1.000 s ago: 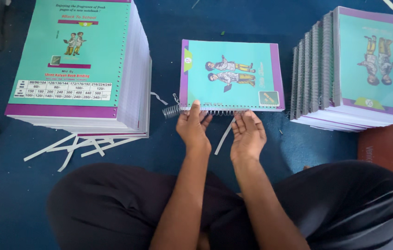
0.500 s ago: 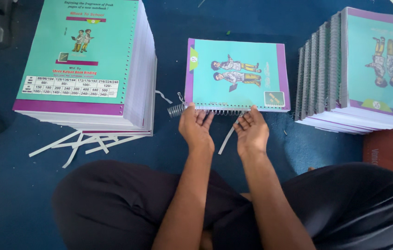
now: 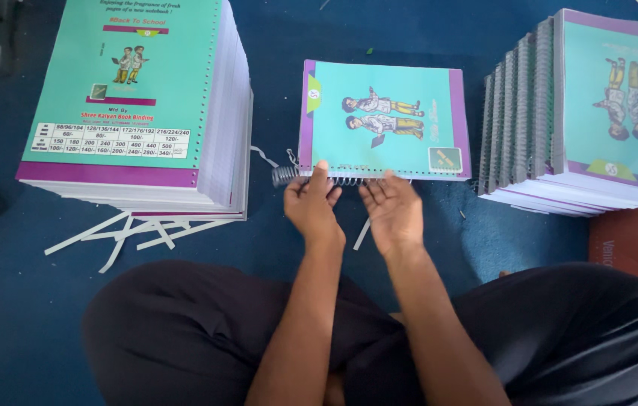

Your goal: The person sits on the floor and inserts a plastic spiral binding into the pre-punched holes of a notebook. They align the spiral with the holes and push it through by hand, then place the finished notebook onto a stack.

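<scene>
Left hand [image 3: 313,207] at frame centre, fingers curled onto the metal spiral coil [image 3: 311,177] along the near edge of the notebook [image 3: 383,120], pinching the coil's protruding left end area. Right hand [image 3: 392,210] just beside it, palm partly up, fingertips touching the same bound edge; grip loose, can't tell if it actually holds the coil. Notebook lies flat on the blue floor [image 3: 3,316], upper centre of frame, teal cover with purple bands and a cartoon of two children, coil sticking out past its left corner. Both forearms run down to the person's crossed legs in dark trousers [image 3: 184,331], bottom of frame. Upper left: tall stack of unbound teal-covered pads [image 3: 135,98], punched holes along its right edge. White paper strips [image 3: 131,231] scattered on the floor just below that stack. Right side: stack of finished spiral-bound notebooks [image 3: 582,113], fanned, coils facing left. Brown box [image 3: 623,242] at lower right, partly under that stack.
</scene>
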